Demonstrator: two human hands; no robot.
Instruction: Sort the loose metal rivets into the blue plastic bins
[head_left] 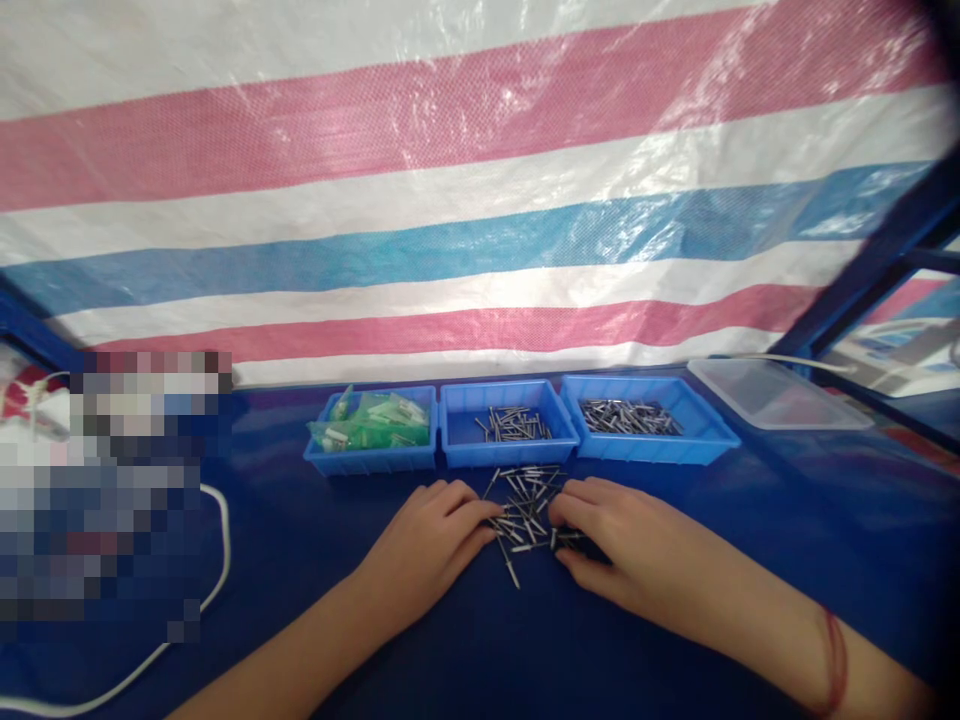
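Observation:
A loose pile of metal blind rivets lies on the blue tabletop between my hands. My left hand is at the pile's left edge, thumb and forefinger pinched at a rivet there. On the other side, my right hand curls over several rivets, whose ends show between thumb and fingers. Just behind the pile, a middle blue bin holds more rivets. The right blue bin contains a fuller heap of rivets.
Green plastic bags with small white pieces fill the left blue bin. A clear plastic lid lies at the back right. A white cable curves across the left side. Behind the bins hangs a striped plastic sheet.

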